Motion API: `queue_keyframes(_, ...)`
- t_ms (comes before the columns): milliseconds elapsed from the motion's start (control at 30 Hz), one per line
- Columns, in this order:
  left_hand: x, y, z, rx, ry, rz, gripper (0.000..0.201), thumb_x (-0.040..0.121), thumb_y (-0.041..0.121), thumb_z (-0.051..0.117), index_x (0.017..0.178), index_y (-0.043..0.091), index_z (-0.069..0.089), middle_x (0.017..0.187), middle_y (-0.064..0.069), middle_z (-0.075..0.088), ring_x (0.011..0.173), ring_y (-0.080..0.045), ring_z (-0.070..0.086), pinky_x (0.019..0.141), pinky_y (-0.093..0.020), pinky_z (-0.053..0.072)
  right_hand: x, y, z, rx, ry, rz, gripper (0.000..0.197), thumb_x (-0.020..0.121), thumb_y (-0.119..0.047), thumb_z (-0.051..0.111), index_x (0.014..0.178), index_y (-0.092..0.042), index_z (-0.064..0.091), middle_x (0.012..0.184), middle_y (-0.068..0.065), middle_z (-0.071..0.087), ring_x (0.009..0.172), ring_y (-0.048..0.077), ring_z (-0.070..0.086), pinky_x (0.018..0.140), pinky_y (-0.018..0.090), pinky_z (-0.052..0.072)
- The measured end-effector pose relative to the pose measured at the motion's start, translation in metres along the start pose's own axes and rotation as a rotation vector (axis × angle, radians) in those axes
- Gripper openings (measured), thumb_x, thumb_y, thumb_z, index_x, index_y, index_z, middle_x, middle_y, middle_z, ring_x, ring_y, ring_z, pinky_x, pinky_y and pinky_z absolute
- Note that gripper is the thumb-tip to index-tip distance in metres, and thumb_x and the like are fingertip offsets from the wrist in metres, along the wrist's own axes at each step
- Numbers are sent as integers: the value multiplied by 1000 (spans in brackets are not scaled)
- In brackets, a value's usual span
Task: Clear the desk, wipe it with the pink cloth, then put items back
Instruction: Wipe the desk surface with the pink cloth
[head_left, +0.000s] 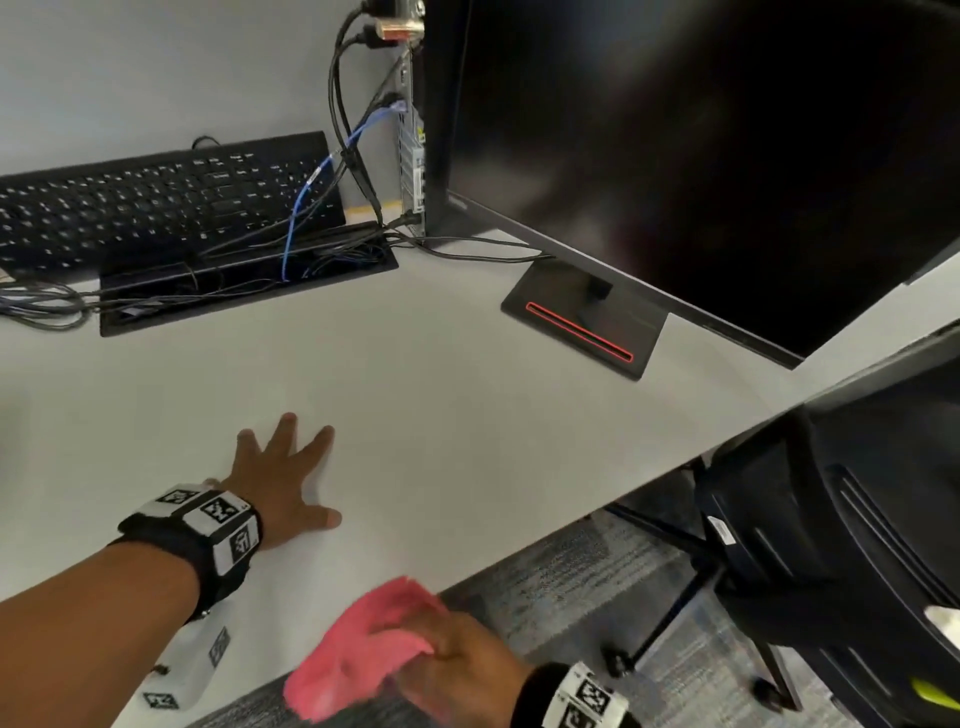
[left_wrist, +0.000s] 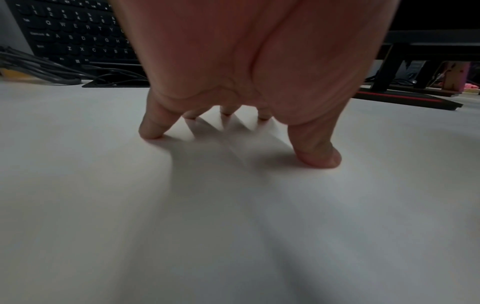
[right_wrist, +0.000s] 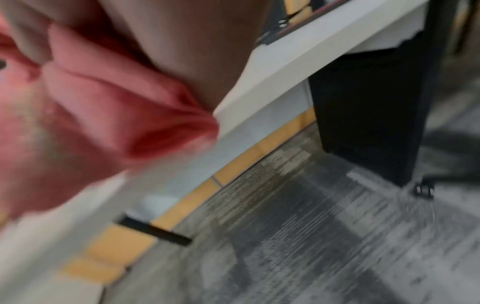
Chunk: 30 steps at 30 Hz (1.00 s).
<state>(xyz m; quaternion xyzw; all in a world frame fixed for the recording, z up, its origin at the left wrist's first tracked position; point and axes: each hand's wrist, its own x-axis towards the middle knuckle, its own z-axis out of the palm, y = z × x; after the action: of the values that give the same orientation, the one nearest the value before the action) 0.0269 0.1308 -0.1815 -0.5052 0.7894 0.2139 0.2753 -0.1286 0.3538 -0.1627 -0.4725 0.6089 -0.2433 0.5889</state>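
My left hand (head_left: 283, 480) lies spread on the white desk (head_left: 467, 415), fingers straight and fingertips (left_wrist: 153, 131) pressing the surface. At the desk's near edge my right hand (head_left: 457, 660) grips the bunched pink cloth (head_left: 358, 649), which hangs partly over the edge. In the right wrist view the pink cloth (right_wrist: 85, 115) is blurred and fills the left side, next to the desk's edge (right_wrist: 285, 59). A black keyboard (head_left: 161, 197) leans against the back wall at the far left.
A black monitor (head_left: 701, 145) on a red-striped base (head_left: 582, 317) stands at the right. A cable tray (head_left: 244, 275) with several wires sits below the keyboard. A computer tower (head_left: 413, 130) stands behind the monitor. A black chair (head_left: 841, 519) is on the carpet at right.
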Motion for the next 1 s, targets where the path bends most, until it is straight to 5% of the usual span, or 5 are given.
queue_keyframes(267,-4,5,-5,-8,0,-4,104,75,71,57,148,48,-13,159,6,-25,146,-39,-16,107,-69,26,31,-66,-135,188,486,-90,24,95,-19,51,96,-34,70,101,1,73,90,12,67,77,24,53)
queue_keyframes(567,-7,4,-5,-40,-5,0,100,77,67,59,149,46,-7,160,7,-22,146,-40,-16,107,-71,21,53,16,-25,-978,-68,-345,44,89,-42,39,133,-44,44,158,-11,17,148,20,3,116,54,-10)
queue_keyframes(800,-38,-4,3,-197,25,48,68,93,26,53,152,22,20,162,-7,3,149,-31,5,118,-51,24,63,15,-26,-1269,-234,-340,63,84,-72,24,143,-53,21,162,-1,-2,148,26,7,108,50,7)
queue_keyframes(900,-63,-15,6,-298,113,59,42,95,18,47,136,12,46,143,-11,44,132,-30,43,108,-41,39,68,-15,-26,-1209,-130,-330,55,91,-65,2,112,-46,48,140,-12,49,125,15,55,86,40,53)
queue_keyframes(1000,-95,-33,1,-372,266,2,33,95,19,44,125,9,54,125,-12,59,114,-31,55,94,-37,45,75,-70,-6,-1048,-14,-276,53,86,-72,27,100,-38,66,102,-14,70,94,10,68,85,29,56)
